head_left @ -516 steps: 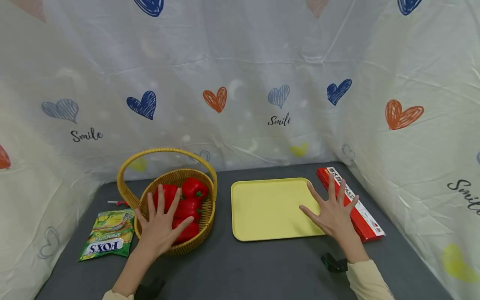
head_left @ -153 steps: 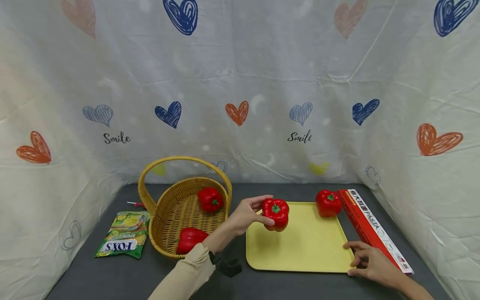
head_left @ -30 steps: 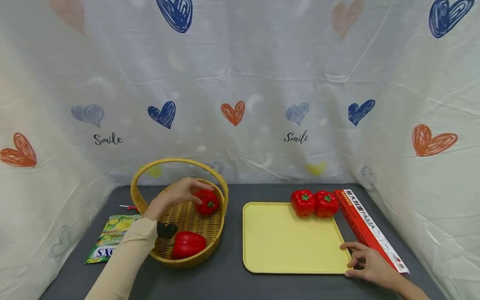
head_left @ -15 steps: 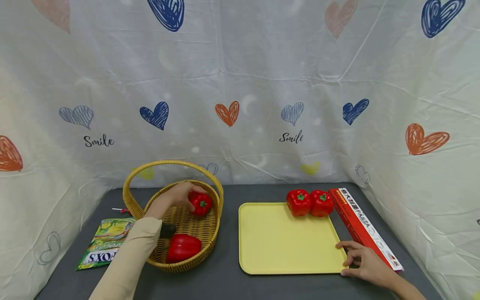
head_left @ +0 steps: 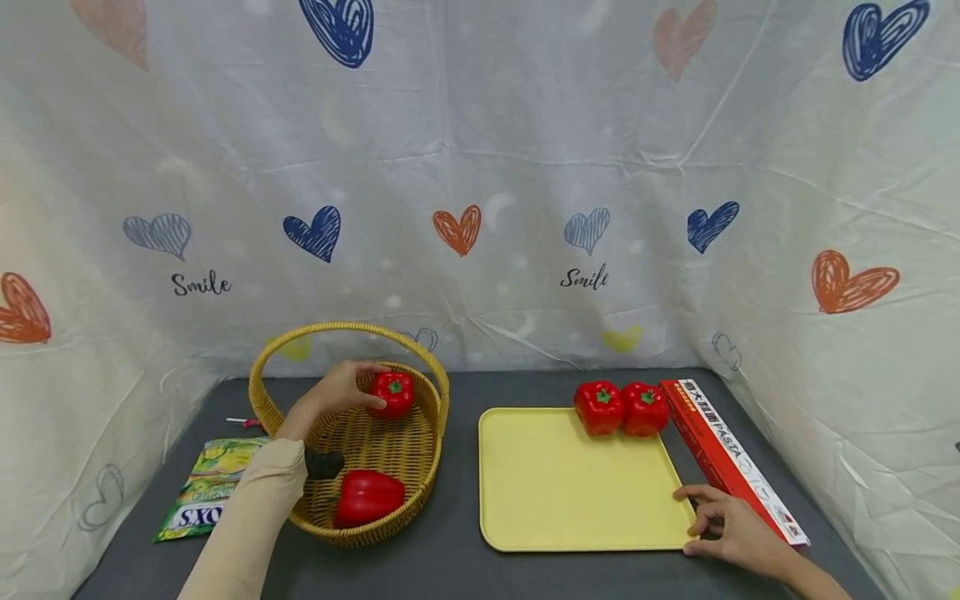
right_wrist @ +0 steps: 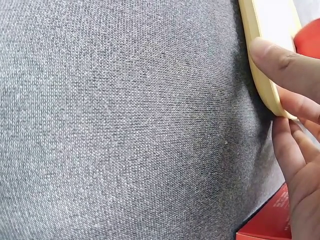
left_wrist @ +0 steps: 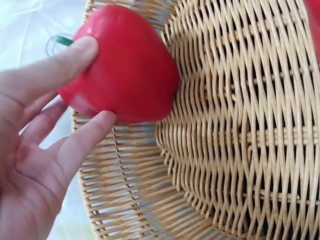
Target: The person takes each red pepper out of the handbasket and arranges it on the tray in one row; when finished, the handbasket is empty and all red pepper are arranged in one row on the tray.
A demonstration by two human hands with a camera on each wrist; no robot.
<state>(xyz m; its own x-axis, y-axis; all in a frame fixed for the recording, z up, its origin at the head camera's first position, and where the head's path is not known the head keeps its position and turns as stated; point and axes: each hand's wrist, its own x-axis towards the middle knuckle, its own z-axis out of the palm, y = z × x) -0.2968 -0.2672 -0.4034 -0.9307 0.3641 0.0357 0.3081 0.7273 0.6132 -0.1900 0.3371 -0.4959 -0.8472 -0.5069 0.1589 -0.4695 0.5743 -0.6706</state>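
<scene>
In the head view my left hand (head_left: 341,390) holds a red bell pepper (head_left: 393,395) inside the back of the wicker basket (head_left: 431,467). The left wrist view shows the thumb and fingers pinching this pepper (left_wrist: 127,65) against the woven wall, its green stem (left_wrist: 64,41) beside the thumb. Another red bell pepper (head_left: 369,498) lies on its side at the basket's front. Two more, a left one (head_left: 599,407) and a right one (head_left: 644,409), stand side by side at the yellow tray's (head_left: 577,500) back right corner. My right hand (head_left: 731,529) grips the tray's front right corner.
A red pasta box (head_left: 723,450) lies along the tray's right side. Left of the basket is a green Fox's bag (head_left: 213,483), partly covered by the left sleeve, with a small red-and-white item (head_left: 246,422) behind it. The basket's tall handle (head_left: 348,327) arches above.
Over the last second my left hand has closed on the back pepper and raised it slightly. Earlier, two peppers went from basket to tray. My right hand stays at the tray corner.
</scene>
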